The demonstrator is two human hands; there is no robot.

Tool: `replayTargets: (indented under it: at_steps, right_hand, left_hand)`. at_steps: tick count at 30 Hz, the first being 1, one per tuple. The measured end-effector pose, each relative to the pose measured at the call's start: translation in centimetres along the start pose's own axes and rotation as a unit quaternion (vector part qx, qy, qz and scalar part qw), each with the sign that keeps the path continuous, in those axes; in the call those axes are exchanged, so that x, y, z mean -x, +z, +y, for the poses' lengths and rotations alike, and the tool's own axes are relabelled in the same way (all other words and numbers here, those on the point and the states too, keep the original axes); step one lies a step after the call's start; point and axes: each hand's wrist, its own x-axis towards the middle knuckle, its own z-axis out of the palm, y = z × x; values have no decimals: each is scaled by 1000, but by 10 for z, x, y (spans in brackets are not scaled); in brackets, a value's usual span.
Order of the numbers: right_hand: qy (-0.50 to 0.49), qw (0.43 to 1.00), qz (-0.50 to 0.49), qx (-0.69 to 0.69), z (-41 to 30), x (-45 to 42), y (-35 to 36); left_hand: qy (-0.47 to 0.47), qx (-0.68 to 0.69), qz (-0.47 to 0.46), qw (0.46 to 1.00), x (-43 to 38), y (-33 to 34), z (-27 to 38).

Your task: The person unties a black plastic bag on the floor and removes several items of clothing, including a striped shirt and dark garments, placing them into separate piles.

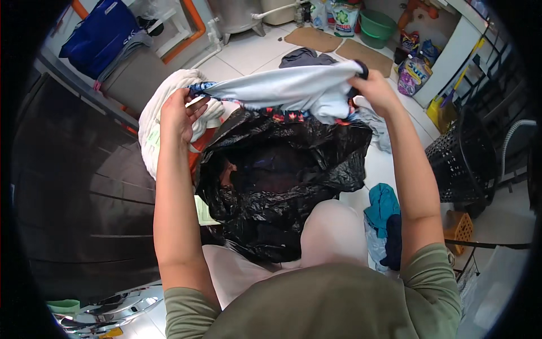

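A light garment (275, 87) with a dark patterned side is stretched between my two hands. My left hand (183, 106) pinches its blue patterned end, with the other fingers spread. The dark-edged end is gripped in my right hand (372, 91). Below the cloth, a black plastic bag (279, 135) lies gaping in front of my knees. Dark cloth (271, 165) shows inside it, partly lost in shadow. A thick white bundle (148, 123), ribbed and coiled, rests behind my left forearm. Dark grey cloth (302, 58) lies on the floor beyond the garment.
On the right, teal cloth (382, 207) and navy cloth (394, 241) lie beside my knee. A black perforated basket (465, 161) stands farther right. Cardboard pieces (313, 39), a green bucket (377, 29) and detergent bags (345, 19) are at the back. A dark glossy surface (76, 190) borders the left.
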Motion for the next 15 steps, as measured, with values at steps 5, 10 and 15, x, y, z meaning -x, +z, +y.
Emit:
replayTargets:
  at_steps: [5, 10, 15]
  right_hand:
    - [76, 984, 44, -157, -9, 0, -51]
    - [15, 967, 168, -189, -16, 26, -102]
    - [20, 957, 243, -157, -23, 20, -138]
  left_hand:
    - [-79, 68, -23, 994, -17, 17, -18]
    - [-58, -34, -143, 987, 17, 56, -61]
    - [-113, -291, -345, 885, 64, 8, -145]
